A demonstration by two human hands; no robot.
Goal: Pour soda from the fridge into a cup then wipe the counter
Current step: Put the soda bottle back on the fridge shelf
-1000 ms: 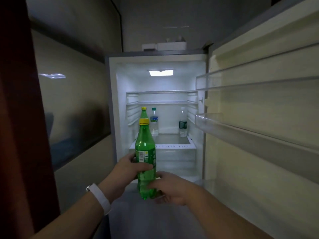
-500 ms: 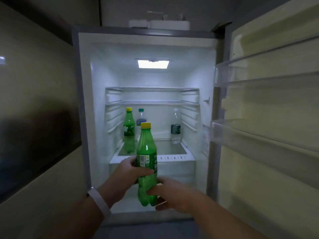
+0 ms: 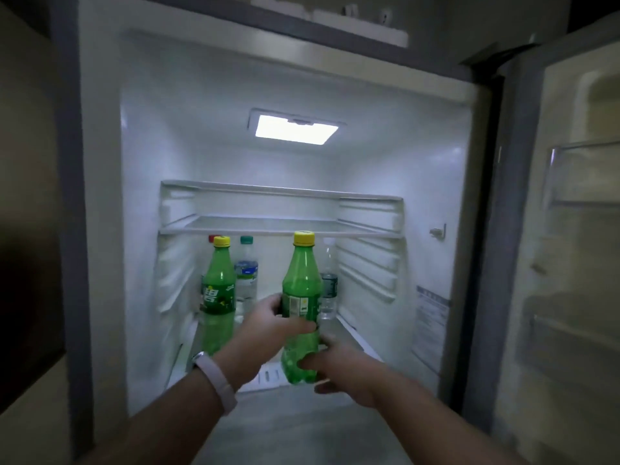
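Observation:
A green soda bottle [image 3: 301,290] with a yellow cap stands upright in the air just inside the open fridge [image 3: 100,229]. My left hand [image 3: 268,327] is wrapped around its label at mid height. My right hand [image 3: 339,367] grips the bottle's lower part from the right. A second green soda bottle [image 3: 218,297] with a yellow cap stands on the fridge's lower shelf at the left. No cup and no counter are in view.
Two clear water bottles [image 3: 246,280] [image 3: 328,290] stand on the same shelf, and a red cap [image 3: 212,237] peeks out behind the left soda bottle. A glass shelf [image 3: 278,226] sits above them. The fridge door [image 3: 570,263] hangs open at the right. A dark wall lies to the left.
The view has come much closer to the fridge. Both hands have carried the held bottle forward and to the right, into the fridge opening above the lower shelf.

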